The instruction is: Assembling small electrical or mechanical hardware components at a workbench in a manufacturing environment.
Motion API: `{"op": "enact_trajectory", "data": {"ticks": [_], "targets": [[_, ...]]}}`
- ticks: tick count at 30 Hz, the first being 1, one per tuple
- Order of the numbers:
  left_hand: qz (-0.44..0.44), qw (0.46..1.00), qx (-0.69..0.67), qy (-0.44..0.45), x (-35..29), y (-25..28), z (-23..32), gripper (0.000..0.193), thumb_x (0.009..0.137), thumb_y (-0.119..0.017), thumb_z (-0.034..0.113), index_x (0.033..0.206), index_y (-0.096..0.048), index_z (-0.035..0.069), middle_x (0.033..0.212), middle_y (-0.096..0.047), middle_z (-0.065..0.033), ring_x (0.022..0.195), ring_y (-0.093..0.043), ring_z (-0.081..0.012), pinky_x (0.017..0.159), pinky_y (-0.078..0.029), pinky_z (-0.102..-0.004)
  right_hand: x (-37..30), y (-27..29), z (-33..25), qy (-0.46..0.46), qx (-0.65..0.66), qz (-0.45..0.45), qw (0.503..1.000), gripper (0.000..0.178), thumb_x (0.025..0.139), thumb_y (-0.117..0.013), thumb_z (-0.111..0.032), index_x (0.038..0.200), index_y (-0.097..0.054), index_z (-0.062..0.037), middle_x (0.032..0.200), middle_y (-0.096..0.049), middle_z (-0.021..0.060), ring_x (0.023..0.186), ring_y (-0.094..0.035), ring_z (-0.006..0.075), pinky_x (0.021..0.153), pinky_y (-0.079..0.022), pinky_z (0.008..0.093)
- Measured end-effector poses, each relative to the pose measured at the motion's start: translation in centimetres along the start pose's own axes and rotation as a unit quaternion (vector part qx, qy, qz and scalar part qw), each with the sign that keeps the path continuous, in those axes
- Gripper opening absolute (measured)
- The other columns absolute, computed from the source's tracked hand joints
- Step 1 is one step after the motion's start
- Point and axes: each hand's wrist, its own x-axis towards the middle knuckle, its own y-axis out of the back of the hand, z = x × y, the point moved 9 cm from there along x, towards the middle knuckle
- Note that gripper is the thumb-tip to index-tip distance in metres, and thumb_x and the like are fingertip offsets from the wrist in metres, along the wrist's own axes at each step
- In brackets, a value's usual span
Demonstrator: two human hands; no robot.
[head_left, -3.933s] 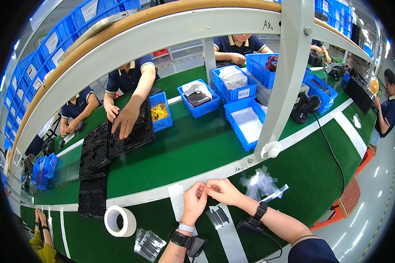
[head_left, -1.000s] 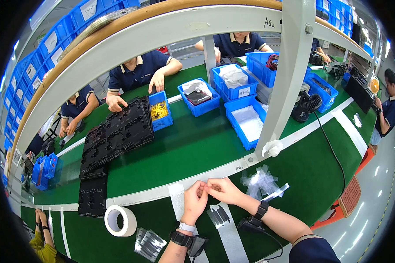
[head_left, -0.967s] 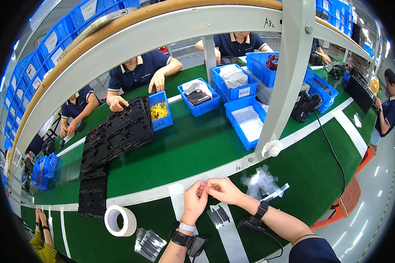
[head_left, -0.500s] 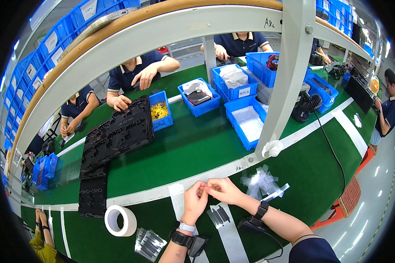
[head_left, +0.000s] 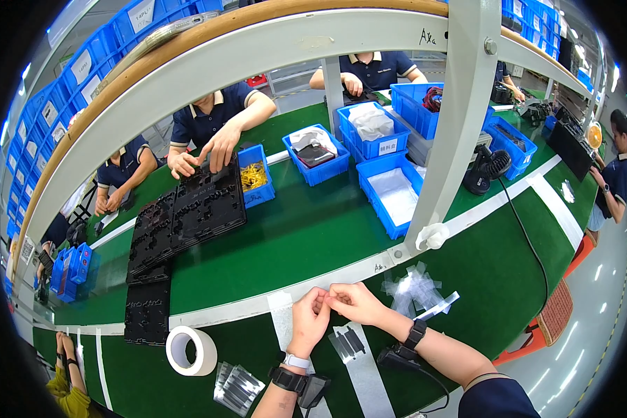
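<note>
My left hand (head_left: 309,322) and my right hand (head_left: 356,304) meet fingertip to fingertip above the near strip of the green table. Both are pinched closed; whatever lies between the fingertips is too small to make out. Just below them, short dark strips (head_left: 348,343) lie on a white band on the tabletop. A loose heap of clear plastic pieces (head_left: 412,287) is to the right of my right hand. Clear pieces with dark strips (head_left: 237,389) lie left of my left forearm, beside a roll of white tape (head_left: 207,354).
A grey metal post (head_left: 460,118) rises from the table beyond my hands. Black moulded trays (head_left: 205,202) lie at the left, and blue bins (head_left: 390,195) stand across the table. A black cable (head_left: 529,244) runs down the right side. Co-workers sit opposite.
Across the table, a co-worker's raised hand has come down onto the black tray, beside the other hand. My own hands show no visible movement.
</note>
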Motion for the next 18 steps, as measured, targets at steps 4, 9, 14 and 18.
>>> {"op": "enact_trajectory", "data": {"ticks": [4, 9, 14, 18], "targets": [[0.000, 1.000, 0.000, 0.002, 0.04, 0.06, -0.06, 0.004, 0.077, -0.052, 0.003, 0.075, -0.053, 0.000, 0.061, -0.057, -0.0030, 0.054, -0.052, -0.0051, 0.047, -0.041, -0.0196, 0.08, -0.03, 0.06, 0.001, -0.004, -0.001, 1.000, 0.016, 0.081, -0.052, -0.012, 0.071, -0.050, 0.0003, 0.056, -0.047, 0.0000, 0.051, -0.040, 0.0033, 0.045, -0.033, 0.0200], [-0.002, 1.000, 0.003, 0.002, 0.08, -0.01, -0.18, 0.005, 0.077, -0.053, 0.004, 0.075, -0.053, 0.000, 0.060, -0.056, -0.0025, 0.053, -0.051, -0.0049, 0.047, -0.040, -0.0195, 0.04, -0.01, 0.23, 0.002, 0.008, 0.002, 1.000, 0.016, 0.081, -0.052, -0.013, 0.072, -0.051, 0.0002, 0.055, -0.047, 0.0000, 0.051, -0.040, 0.0033, 0.045, -0.033, 0.0200], [0.001, 1.000, 0.004, 0.002, 0.03, 0.07, -0.21, 0.005, 0.077, -0.053, 0.004, 0.076, -0.053, 0.000, 0.060, -0.055, -0.0024, 0.053, -0.050, -0.0047, 0.047, -0.040, -0.0194, 0.04, -0.09, 0.23, -0.003, -0.005, -0.003, 1.000, 0.016, 0.081, -0.052, -0.013, 0.073, -0.051, 0.0003, 0.056, -0.047, 0.0000, 0.051, -0.040, 0.0034, 0.045, -0.033, 0.0202], [-0.001, 1.000, 0.000, -0.001, 0.04, -0.01, 0.12, 0.005, 0.078, -0.053, 0.004, 0.076, -0.053, 0.000, 0.060, -0.055, -0.0024, 0.053, -0.051, -0.0046, 0.047, -0.040, -0.0193, 0.01, -0.05, 0.43, -0.003, 0.001, -0.002, 1.000, 0.017, 0.082, -0.052, -0.014, 0.073, -0.051, 0.0002, 0.056, -0.047, 0.0001, 0.051, -0.040, 0.0036, 0.045, -0.033, 0.0202]]}}
